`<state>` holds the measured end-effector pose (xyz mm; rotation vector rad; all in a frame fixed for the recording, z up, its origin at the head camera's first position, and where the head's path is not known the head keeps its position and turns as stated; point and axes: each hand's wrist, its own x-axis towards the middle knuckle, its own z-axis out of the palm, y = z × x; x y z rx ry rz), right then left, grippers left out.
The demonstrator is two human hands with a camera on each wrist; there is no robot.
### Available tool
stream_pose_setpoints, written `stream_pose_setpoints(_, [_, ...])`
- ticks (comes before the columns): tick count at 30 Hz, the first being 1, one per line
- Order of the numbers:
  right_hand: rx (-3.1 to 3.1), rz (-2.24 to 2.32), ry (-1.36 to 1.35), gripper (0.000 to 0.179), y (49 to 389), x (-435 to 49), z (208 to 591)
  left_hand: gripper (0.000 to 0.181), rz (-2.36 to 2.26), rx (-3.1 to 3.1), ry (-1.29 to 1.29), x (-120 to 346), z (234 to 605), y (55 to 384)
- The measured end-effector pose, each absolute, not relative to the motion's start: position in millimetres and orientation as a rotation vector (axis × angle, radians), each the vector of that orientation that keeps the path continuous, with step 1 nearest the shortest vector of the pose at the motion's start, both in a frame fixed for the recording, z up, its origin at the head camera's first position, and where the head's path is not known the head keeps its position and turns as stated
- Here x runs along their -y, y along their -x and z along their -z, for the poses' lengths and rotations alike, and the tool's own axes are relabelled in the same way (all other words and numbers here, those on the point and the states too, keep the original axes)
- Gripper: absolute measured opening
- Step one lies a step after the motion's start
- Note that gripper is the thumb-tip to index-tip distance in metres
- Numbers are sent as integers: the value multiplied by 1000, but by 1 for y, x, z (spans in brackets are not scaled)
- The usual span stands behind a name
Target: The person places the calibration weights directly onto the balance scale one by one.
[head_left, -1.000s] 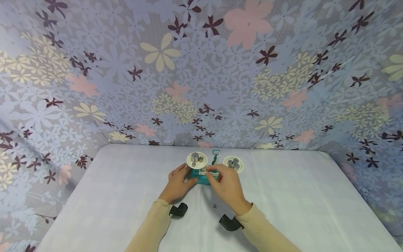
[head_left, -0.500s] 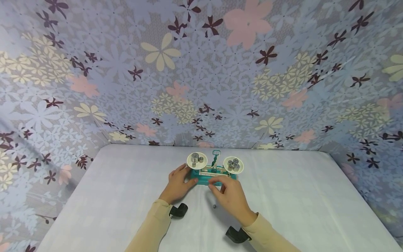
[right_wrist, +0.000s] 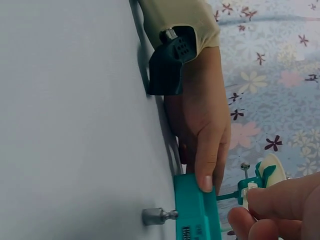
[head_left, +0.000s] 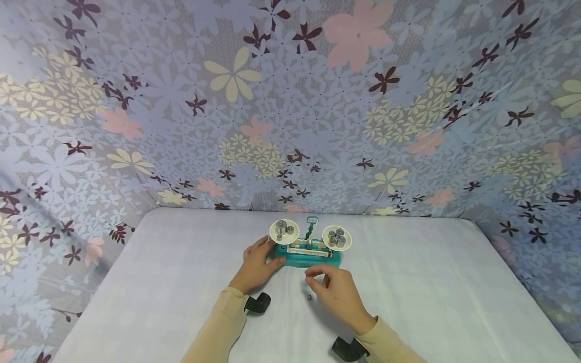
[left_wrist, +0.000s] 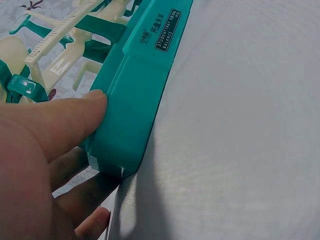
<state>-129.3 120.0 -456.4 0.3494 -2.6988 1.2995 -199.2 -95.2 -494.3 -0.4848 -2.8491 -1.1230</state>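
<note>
A teal tray balance (head_left: 308, 258) labelled "STUDENT TRAY BALANCE" stands on the table. My left hand (head_left: 257, 264) grips its left end, the thumb on the base in the left wrist view. Its left pan (head_left: 284, 237) bears several metal weights of differing size; the right pan (head_left: 343, 246) bears several too. My right hand (head_left: 338, 291) hovers in front of the base, fingers bent, thumb and index near each other, with nothing visible between them. Just below its fingertips a small knobbed metal weight (head_left: 309, 297) sits on the table; it also shows in the right wrist view (right_wrist: 156, 216).
A white cloth covers the table (head_left: 436, 282). Behind it rises a floral-patterned backdrop (head_left: 290, 126). Black camera mounts sit at the left wrist (head_left: 258, 303) and the right wrist (head_left: 348, 349). A teal pointer arch (head_left: 311, 220) stands up between the pans.
My right hand has drawn back from the balance's beam toward the front of the table, uncovering the beam and right pan. My left hand has stayed in place.
</note>
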Motion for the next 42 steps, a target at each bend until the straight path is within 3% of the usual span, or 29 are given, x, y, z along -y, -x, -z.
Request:
stream_pose_setpoints(26, [2823,-1621,-355,15,121,-136,473,61,1107,2887,470,95,496,199])
stream_pose_setpoints(42, [2914,-1503,-402,17,122,-138,480,61,1124,2874,462,95,497,199])
